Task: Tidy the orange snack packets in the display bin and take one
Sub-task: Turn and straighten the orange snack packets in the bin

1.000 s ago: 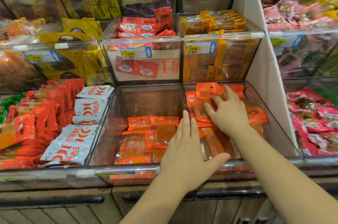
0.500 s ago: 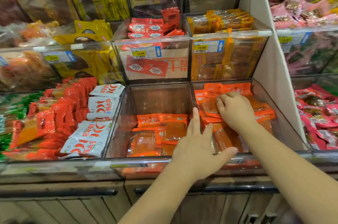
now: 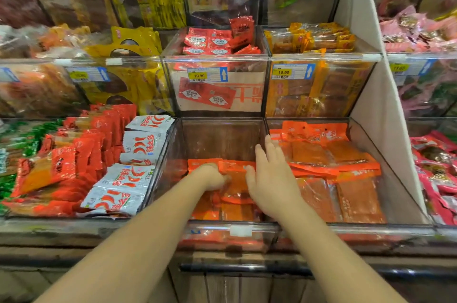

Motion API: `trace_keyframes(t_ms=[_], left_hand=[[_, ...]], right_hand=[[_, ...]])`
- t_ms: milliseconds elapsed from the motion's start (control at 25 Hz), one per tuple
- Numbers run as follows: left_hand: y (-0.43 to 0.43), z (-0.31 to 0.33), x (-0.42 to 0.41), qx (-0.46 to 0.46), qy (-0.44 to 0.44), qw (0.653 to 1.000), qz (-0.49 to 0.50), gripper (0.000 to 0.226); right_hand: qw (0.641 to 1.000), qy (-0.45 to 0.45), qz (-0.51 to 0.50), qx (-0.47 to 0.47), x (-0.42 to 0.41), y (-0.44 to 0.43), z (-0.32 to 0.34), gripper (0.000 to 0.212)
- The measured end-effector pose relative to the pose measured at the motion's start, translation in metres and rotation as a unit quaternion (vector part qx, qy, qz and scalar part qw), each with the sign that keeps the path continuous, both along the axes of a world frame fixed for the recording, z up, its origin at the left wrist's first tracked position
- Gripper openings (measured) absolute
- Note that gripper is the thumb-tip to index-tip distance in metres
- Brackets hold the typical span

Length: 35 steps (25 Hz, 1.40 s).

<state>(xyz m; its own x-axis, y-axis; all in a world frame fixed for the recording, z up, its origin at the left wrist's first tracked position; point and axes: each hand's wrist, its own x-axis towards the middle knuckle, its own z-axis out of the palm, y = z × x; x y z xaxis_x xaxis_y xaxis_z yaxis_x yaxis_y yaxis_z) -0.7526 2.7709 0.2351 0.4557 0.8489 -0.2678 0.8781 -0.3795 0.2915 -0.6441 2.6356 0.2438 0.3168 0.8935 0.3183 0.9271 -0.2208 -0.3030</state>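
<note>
Several orange packets [image 3: 237, 187] lie in a loose, overlapping heap at the front of the middle display bin [image 3: 222, 137]. A fuller stack [image 3: 321, 154] of the same orange kind fills the bin just to the right. The step in hand looks like the tidying: the heap is being gathered, and no packet is lifted clear yet. Next, the move probably calls for squaring the edges, then pinching a single packet so its slippery neighbours do not drag along.

The left hand [image 3: 211, 176] reaches in from the lower left, knuckles up. Its fingers curl down over the heap's upper edge and grip it, with the fingertips hidden. The right hand [image 3: 274, 184] is over the heap's right side, by the divider between the bins. It is palm down, fingers straight and close together, pointing toward the back. Whether it touches the packets I cannot tell.
</note>
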Motion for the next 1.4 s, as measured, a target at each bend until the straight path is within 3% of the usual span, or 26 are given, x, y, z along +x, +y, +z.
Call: trace_keyframes(t_ms=[120,240,520,600,720,800,920,1000,1080,1160,1240,1400], left_hand=[[0.025,-0.017,0.023,-0.048,0.001,0.999,0.016,0.052],[0.039,-0.031,0.034,-0.040,-0.007,0.998,0.056,0.060],[0.041,-0.030,0.033,-0.076,-0.035,0.992,0.091,0.040],[0.034,-0.025,0.030,-0.062,-0.091,0.988,0.108,0.040],[0.016,-0.004,0.013,-0.002,-0.211,0.971,0.109,0.012],[0.001,0.009,-0.005,0.020,-0.299,0.948,0.105,0.022],[-0.038,0.029,-0.033,-0.002,-0.498,0.861,0.101,0.025],[-0.065,0.036,-0.045,-0.044,-0.599,0.796,0.079,0.025],[-0.081,0.035,-0.049,-0.047,-0.622,0.780,0.049,0.026],[-0.090,0.031,-0.049,-0.042,-0.615,0.787,0.030,0.022],[-0.093,0.028,-0.050,-0.051,-0.610,0.790,0.024,0.014],[-0.091,0.023,-0.054,-0.089,-0.597,0.797,0.012,0.021]], right_hand=[[0.997,-0.064,-0.023,-0.025,0.000,0.003,0.002,0.064],[0.994,-0.092,-0.028,-0.051,-0.002,0.005,0.006,0.064],[0.997,-0.064,-0.026,-0.029,0.001,0.008,0.001,0.057],[0.999,-0.040,-0.022,-0.023,0.003,0.008,0.000,0.053],[0.998,0.029,0.002,0.049,0.004,0.005,0.001,0.043],[0.987,0.096,0.024,0.130,0.007,-0.001,0.005,0.042],[0.961,0.144,0.056,0.231,0.018,-0.009,0.015,0.048],[0.947,0.219,0.083,0.219,0.018,-0.012,0.018,0.057],[0.913,0.339,0.116,0.194,0.015,-0.015,0.018,0.043],[0.894,0.381,0.117,0.204,0.018,-0.018,0.016,0.014],[0.891,0.386,0.111,0.210,0.021,-0.022,0.018,0.012],[0.886,0.392,0.122,0.213,0.022,-0.025,0.017,0.012]])
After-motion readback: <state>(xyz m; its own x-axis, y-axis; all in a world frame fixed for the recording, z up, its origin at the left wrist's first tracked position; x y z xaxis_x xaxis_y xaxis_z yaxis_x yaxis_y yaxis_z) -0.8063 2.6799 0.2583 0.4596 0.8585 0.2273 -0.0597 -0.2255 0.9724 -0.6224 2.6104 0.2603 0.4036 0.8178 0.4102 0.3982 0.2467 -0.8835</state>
